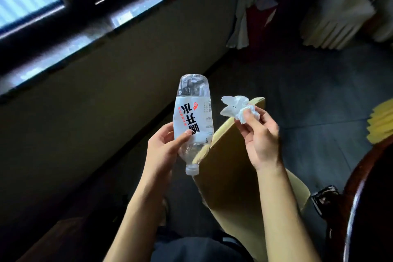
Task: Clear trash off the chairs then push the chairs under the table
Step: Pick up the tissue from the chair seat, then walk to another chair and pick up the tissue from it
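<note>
My left hand [163, 149] grips a clear plastic water bottle [192, 112] with a white label, turned cap-down and tilted. My right hand [260, 136] pinches a crumpled white tissue [236, 107] between thumb and fingers. Both are held above an open cardboard box [229, 172] that stands on the dark floor below my arms. The curved dark wooden back of a chair [359, 198] shows at the lower right edge; its seat is out of view.
A wall with a dark window sill [119, 17] runs along the left. White and pale yellow draped cloths [338, 17] hang at the upper right, a yellow cloth [382, 119] at the right edge. Grey tiled floor [308, 83] lies beyond the box.
</note>
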